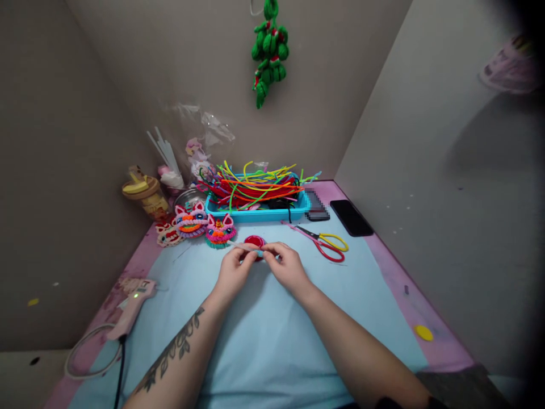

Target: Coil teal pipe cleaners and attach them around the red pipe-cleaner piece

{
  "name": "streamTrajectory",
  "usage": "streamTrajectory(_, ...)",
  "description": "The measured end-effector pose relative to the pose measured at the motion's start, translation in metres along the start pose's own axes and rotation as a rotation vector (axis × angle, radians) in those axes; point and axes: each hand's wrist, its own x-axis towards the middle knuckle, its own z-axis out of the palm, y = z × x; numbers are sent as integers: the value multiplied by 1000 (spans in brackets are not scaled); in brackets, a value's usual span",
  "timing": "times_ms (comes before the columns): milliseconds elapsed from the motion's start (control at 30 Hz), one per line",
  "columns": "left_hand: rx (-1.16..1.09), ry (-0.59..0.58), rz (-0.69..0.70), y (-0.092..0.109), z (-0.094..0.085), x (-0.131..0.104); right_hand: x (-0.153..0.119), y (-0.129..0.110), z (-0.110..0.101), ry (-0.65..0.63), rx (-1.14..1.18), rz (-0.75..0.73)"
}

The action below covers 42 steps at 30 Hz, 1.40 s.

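Both of my hands meet near the middle of the table. My left hand (233,271) pinches a pale pipe cleaner (238,245), whose free end sticks out to the left. At the joined fingertips a small light-blue bit (259,253) shows, and my right hand (288,266) has its thumb and fingers closed on it from the other side. Whether the blue bit is part of the pale stem, I cannot tell. Just behind the fingers lies a round red coiled piece (254,241), partly covered by the hands.
A blue tray (255,216) heaped with coloured pipe cleaners stands at the back. Lion-head figures (191,220) sit left of it. Scissors (326,243) and a phone (351,218) lie right; a pink glue gun (135,304) with a cord lies left. Walls enclose the table.
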Motion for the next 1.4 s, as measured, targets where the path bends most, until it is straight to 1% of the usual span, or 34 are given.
streamTrajectory(167,59,-64,67,5,-5,0,1,-2,-3,-93,54,1)
streamTrajectory(300,91,-61,71,11,-6,0,0,-4,-5,-120,101,32)
streamTrajectory(400,77,-55,20,11,-6,1,1,-5,-7,-99,140,82)
streamTrajectory(500,108,-50,-3,7,-6,3,3,-4,-8,-68,148,104)
streamTrajectory(633,144,-27,-14,4,-7,5,4,-1,-9,-26,120,91)
streamTrajectory(833,84,-94,-36,7,-5,2,4,3,-7,39,68,88)
streamTrajectory(1000,14,-114,-87,10,-4,0,3,5,-5,71,29,74)
streamTrajectory(1400,-10,-126,-126,9,-3,-1,1,4,-1,84,-37,34)
